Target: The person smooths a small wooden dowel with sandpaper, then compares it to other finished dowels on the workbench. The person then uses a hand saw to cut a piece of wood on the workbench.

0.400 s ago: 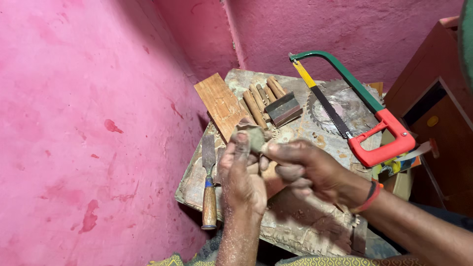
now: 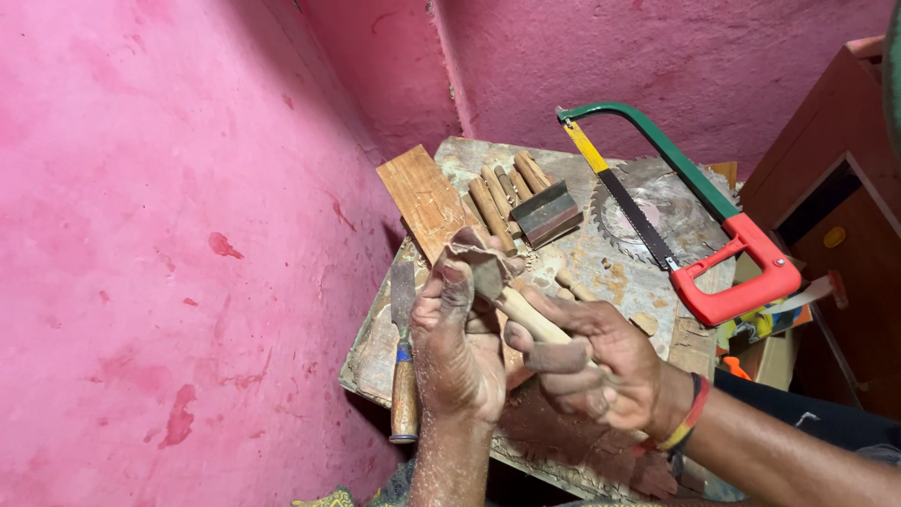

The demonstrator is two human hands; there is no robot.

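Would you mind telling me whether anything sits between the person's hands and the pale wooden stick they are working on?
Only the scrap of sandpaper: the left hand wraps it round the tip of the wooden stick. The right hand grips the stick's lower end directly, with nothing visible between.

Worn workbench [image 2: 601,282] bears hacksaw [image 2: 690,211], chisel [image 2: 404,361], dowels [image 2: 502,192].

pale wooden dowel [image 2: 528,316], tilted, sandpaper scrap [image 2: 481,265] wrapping its tip
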